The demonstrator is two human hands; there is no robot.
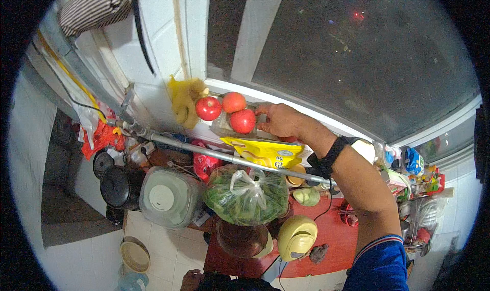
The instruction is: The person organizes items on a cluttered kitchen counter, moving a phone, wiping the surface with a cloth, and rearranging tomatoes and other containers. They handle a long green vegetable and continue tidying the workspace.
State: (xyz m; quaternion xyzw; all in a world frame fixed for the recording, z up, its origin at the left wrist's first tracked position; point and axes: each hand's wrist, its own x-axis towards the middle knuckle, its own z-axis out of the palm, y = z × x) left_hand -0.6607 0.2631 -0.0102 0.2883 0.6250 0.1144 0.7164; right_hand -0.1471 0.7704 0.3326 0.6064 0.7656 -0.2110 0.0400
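Note:
My right hand (283, 120) reaches over the windowsill, its fingertips beside the right side of a tomato (243, 121). Thumb and forefinger are apart, with nothing visible between them. Two more tomatoes, one glossy (208, 108) and one at the back (234, 102), sit close by. Part of another red item (288, 139) shows beneath my wrist. A yellow printed pouch (268, 153) stands in front of the hand. Yellow mesh netting (185, 99) lies left of the tomatoes. Only part of my left hand (192, 280) shows at the bottom edge; its fingers are unclear.
A metal pipe (183, 145) runs along the sill's front. Below it are a tied clear bag of green vegetables (249, 195), a lidded plastic container (168, 197), a black pot (119, 187) and a yellow appliance (298, 235) on a red tabletop (333, 249). Window glass (363, 69) rises behind.

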